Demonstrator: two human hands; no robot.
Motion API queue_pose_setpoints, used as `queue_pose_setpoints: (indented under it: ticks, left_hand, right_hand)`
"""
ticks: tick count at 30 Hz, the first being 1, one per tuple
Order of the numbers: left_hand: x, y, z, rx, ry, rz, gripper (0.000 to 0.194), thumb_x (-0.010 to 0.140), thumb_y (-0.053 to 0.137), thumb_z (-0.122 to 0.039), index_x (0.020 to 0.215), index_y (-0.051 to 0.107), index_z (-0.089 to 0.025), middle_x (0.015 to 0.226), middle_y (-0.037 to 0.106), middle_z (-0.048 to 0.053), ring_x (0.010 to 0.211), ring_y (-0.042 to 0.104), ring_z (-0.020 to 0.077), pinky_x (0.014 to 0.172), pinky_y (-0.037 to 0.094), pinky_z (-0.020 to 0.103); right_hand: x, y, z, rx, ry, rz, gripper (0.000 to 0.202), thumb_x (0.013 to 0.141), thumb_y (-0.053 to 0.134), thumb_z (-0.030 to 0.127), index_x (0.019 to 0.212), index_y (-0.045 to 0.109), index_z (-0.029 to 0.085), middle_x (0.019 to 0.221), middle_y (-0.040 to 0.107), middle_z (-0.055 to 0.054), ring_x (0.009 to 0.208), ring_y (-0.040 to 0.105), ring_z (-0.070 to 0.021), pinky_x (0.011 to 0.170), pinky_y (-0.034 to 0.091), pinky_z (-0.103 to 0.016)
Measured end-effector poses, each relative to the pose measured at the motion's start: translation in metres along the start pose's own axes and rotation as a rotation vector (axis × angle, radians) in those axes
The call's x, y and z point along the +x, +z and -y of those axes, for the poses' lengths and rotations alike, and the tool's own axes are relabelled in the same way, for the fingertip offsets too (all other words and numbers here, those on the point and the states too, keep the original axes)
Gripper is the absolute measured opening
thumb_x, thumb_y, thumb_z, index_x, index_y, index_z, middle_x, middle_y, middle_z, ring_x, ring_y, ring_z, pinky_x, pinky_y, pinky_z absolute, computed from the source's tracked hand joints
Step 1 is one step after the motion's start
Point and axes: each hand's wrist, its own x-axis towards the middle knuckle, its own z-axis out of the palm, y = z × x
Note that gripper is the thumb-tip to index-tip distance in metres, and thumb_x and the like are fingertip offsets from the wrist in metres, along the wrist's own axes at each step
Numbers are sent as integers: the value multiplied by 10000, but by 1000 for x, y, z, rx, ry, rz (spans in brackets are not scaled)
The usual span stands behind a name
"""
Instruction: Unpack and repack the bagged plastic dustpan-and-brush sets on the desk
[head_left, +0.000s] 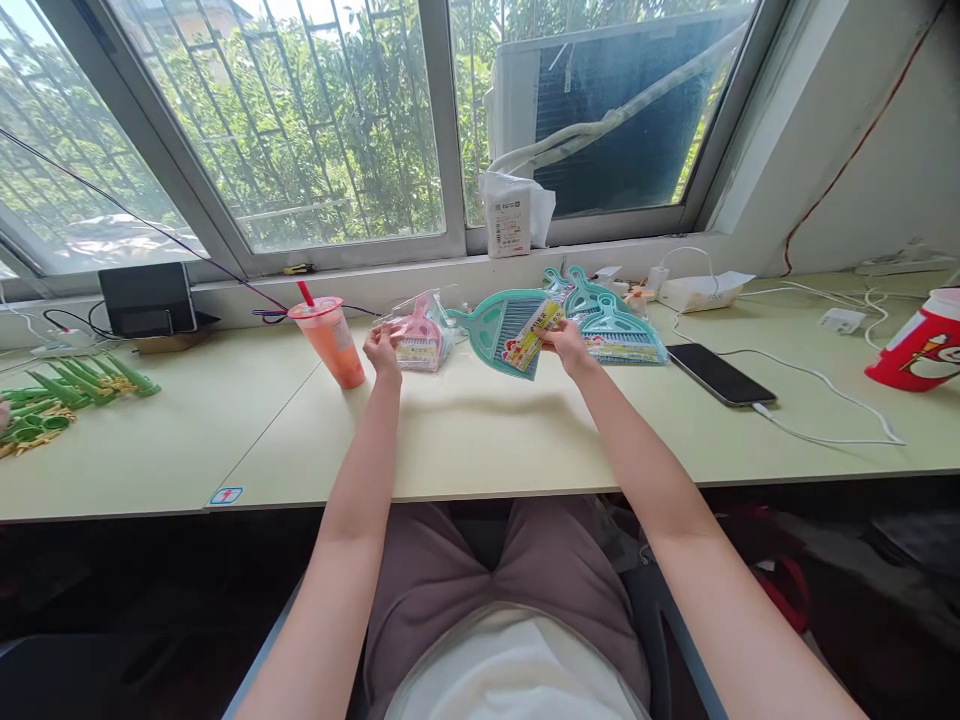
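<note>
My right hand (567, 347) is closed on the edge of a teal toy-size dustpan (491, 318) with a small brush, tilted above the table, its handle pointing left. A yellow printed label (534, 335) lies across its front. My left hand (382, 350) is pinched at the left edge of a clear plastic bag (444, 318) around a pink dustpan set (420, 328), which rests on the table. Several more teal dustpan sets (619, 328) lie behind and right of my right hand, partly overlapping.
A lidded cup of orange drink (332, 345) with a red straw stands close left of my left hand. A phone (720, 374) on a white cable lies right. Green plastic pieces (90, 382) are piled far left, a red container (921, 345) far right. The table's front edge (495, 497) is near my lap.
</note>
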Motion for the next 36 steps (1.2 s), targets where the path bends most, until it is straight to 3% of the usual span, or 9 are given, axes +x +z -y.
queue_pose_setpoints:
  ticks: [4,7,12,14,18,22,26,30,36]
  left_hand:
    - [-6,2,-5,70,63,-188,197,1021,379,-239,1139,521,-167,1081,732,147,796,727,148,786,574,318]
    - [-19,3,-13,206,272,-260,347,1038,293,-221,1374,371,-182,1322,628,204,1153,678,226,1009,525,466]
    - [-36,-6,-26,529,671,-332,508,959,330,-152,1462,400,-168,1646,278,170,1583,162,216,1292,96,496]
    - [-42,-6,-28,608,712,-206,487,941,374,-160,1411,496,-187,1630,325,150,1585,152,228,1293,70,501]
    - [-65,17,-23,688,715,430,304,962,434,-264,1161,662,-243,1316,641,121,1367,507,280,1160,390,465]
    - [-95,47,-12,809,669,639,339,986,433,-385,1145,681,-218,1184,694,139,1244,572,307,1025,492,441]
    - [-102,49,1,1165,628,844,557,892,613,-443,1363,598,-147,1459,555,210,1419,430,390,1165,344,563]
    - [-82,34,8,1376,686,888,599,852,565,-187,1449,540,-143,1599,400,200,1522,301,374,1246,141,599]
    - [-59,26,3,1317,777,717,500,774,515,-55,1218,710,-178,1472,561,170,1481,373,366,1252,82,614]
  right_hand:
    - [5,-4,-3,138,32,-217,233,739,755,73,826,585,208,841,713,10,811,696,-152,800,645,-335]
    - [6,-5,-6,240,53,-285,214,780,708,57,837,569,208,803,698,24,755,688,-126,794,643,-304]
    - [5,0,-13,279,59,-290,233,769,721,70,834,549,212,796,690,31,738,688,-112,768,638,-266]
    - [4,4,-14,255,52,-272,244,759,734,89,840,544,218,813,696,24,767,697,-122,763,640,-270]
    - [-1,11,-14,204,31,-199,256,745,747,144,881,550,236,906,716,5,908,714,-152,825,638,-298]
    - [-5,17,-13,181,-20,-166,264,748,743,228,922,546,252,1014,730,-12,1038,703,-178,893,624,-337]
    - [-6,17,-14,120,-66,-154,297,741,760,331,915,532,252,1038,727,-31,1083,692,-200,904,620,-353]
    - [-7,15,-15,115,-53,-143,310,732,762,352,928,542,255,1048,726,-38,1077,696,-211,888,629,-352]
    - [-8,15,-15,115,-39,-147,304,712,754,309,915,535,255,1018,722,-30,1034,708,-202,901,623,-368]
